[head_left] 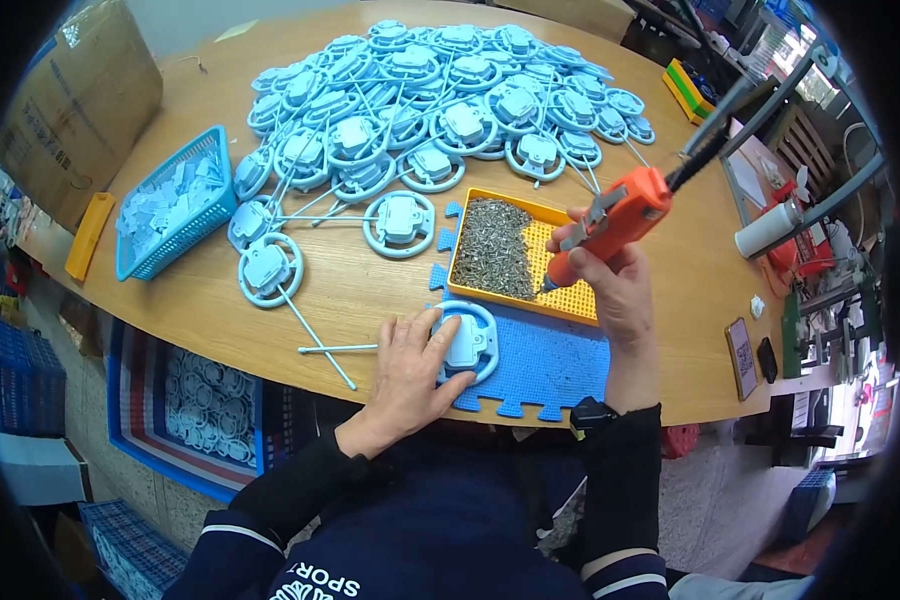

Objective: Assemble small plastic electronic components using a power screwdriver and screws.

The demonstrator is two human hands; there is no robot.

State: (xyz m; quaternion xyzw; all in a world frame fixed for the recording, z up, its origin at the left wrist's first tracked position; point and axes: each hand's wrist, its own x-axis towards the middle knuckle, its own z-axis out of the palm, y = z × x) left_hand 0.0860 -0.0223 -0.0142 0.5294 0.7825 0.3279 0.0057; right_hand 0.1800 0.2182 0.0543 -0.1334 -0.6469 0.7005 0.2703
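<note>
My left hand (410, 365) lies over a light-blue toy steering wheel (470, 345), its fingers on the upper left of the rim and its thumb at the lower edge. That wheel rests on a blue foam mat (555, 365) at the table's near edge. In my right hand (620, 290) is an orange electric screwdriver (610, 220), gripped around its body and tilted. Its tip points down into a yellow tray (580, 300), beside a heap of small metal screws (493, 250). Whether a screw sits on the tip is too small to tell.
A big pile of light-blue wheels (460, 120) covers the far table. At left stand a blue basket (175, 215) of flat light-blue parts and a cardboard box (80, 110). A phone (741, 358) lies at right. Below the table edge is a blue crate (185, 470) holding more parts.
</note>
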